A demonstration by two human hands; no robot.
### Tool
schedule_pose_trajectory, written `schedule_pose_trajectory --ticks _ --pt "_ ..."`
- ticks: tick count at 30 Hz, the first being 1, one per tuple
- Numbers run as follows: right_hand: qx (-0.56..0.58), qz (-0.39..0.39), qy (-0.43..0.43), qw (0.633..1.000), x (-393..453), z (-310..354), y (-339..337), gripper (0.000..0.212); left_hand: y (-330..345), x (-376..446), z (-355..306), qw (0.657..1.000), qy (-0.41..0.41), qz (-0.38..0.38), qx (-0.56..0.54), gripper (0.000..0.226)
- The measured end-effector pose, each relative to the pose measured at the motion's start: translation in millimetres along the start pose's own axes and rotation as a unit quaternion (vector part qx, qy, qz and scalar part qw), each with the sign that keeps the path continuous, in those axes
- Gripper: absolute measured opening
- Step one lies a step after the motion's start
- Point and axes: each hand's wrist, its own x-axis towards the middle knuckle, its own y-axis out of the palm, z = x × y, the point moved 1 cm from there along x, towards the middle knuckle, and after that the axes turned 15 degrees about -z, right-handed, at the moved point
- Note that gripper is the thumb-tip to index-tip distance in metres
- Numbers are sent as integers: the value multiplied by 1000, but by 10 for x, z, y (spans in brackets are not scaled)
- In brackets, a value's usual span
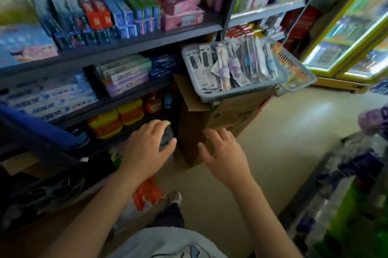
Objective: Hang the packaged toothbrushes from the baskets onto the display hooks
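Packaged toothbrushes [237,64]: dozens standing and leaning in a grey basket [210,95], packed to the rim. The basket sits on top of a cardboard box [220,119] on the floor, hard against the shelf end. A second basket [302,72] with orange packs pokes out just behind it.

Progress, as I judge it: nothing in hand, basket looks full, no display hooks clearly made out through the blur, so hanging is all to do.

Left hand [147,148]: fingers curled over something dark low by the bottom shelf; what it is, cannot tell. Right hand [224,152]: fingers spread, holding nothing, in front of the box, below the basket.

Room: dark shelves [134,41] of boxed goods crowd the left. Goods also stand along the right. Bare floor [294,115] runs between, toward the lit cabinet [344,43]. The approach from above the basket is open.
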Motion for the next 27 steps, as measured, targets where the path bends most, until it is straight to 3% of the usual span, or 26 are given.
schedule_pose_trajectory --ticks 7,11,16,22,24,27 --pt "15 -34 3 999 1388 -717 -133 44 401 1558 -412 1000 20 -1 0 58" --pt "48 -23 39 998 1972 -1220 -18 44 699 2140 -595 999 31 -10 10 68" --pt "76 -52 -12 996 2932 -1872 173 42 1203 2765 -850 999 10 -38 16 70" --pt "98 -147 -13 984 4098 -2890 154 53 1797 3450 -1468 998 -19 -64 12 68" --pt "81 -132 34 987 4390 -3230 148 59 2013 3704 -1683 997 -19 -69 1 68" --pt "35 -24 105 994 4620 -3569 208 76 2362 4021 -1964 998 -36 -56 -12 74"
